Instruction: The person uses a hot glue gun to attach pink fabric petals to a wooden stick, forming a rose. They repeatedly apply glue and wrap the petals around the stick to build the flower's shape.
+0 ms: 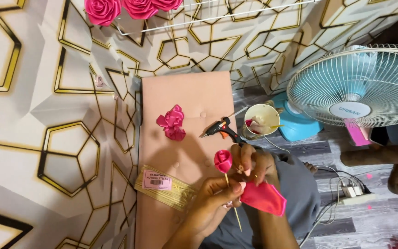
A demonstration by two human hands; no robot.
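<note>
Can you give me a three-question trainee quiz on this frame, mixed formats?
1. True or false: the black hot glue gun lies on the pink padded board.
2. Multiple choice: the pink ribbon rosebud on a thin wooden stick is held by A) the left hand alone, B) both hands, C) neither hand.
3. Fill in: the loose pink fabric piece lies beside the ____ hand.

Key: 1 true. 2 B: the left hand pinches the stick, the right hand's fingers touch the bud. 3 right.
</note>
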